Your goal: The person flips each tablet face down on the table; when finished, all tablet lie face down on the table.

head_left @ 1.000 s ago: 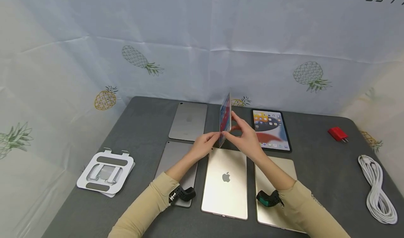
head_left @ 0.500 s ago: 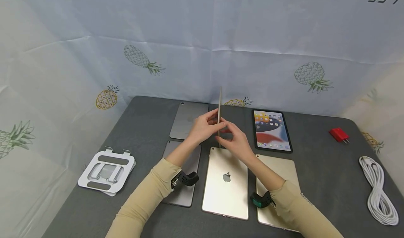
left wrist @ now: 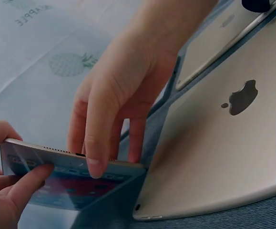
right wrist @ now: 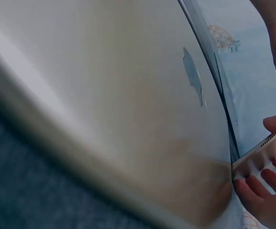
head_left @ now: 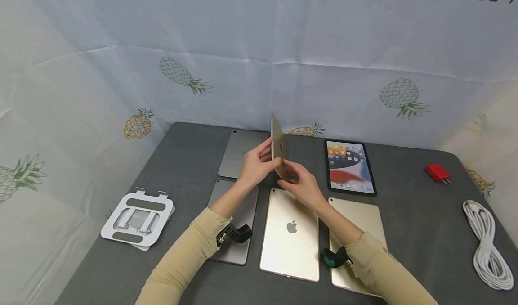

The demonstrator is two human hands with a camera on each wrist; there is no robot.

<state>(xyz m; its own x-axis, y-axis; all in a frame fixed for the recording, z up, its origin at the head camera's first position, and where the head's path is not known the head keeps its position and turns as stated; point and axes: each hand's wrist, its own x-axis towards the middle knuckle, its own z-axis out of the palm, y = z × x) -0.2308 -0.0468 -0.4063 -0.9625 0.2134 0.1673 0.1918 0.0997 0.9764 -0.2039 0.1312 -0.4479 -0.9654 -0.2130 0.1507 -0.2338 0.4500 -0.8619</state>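
A gold tablet (head_left: 277, 148) is held upright on edge above the grey worktop (head_left: 404, 215), gripped by left hand (head_left: 254, 165) and right hand (head_left: 301, 186); turned since 1 second ago, its back now shows.

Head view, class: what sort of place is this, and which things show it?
Probably a staged tabletop set, not a home: a grey table, a pineapple-print backdrop, and tablets laid in rows, such as the gold tablet.

Staged recording booth, not a home. My grey tabletop (head_left: 404, 233) is walled by a creased pineapple-print backdrop (head_left: 162, 48); tablets (head_left: 289, 235) lie in rows, with a stand (head_left: 137, 219), charger (head_left: 436, 173), coiled cable (head_left: 485, 246).
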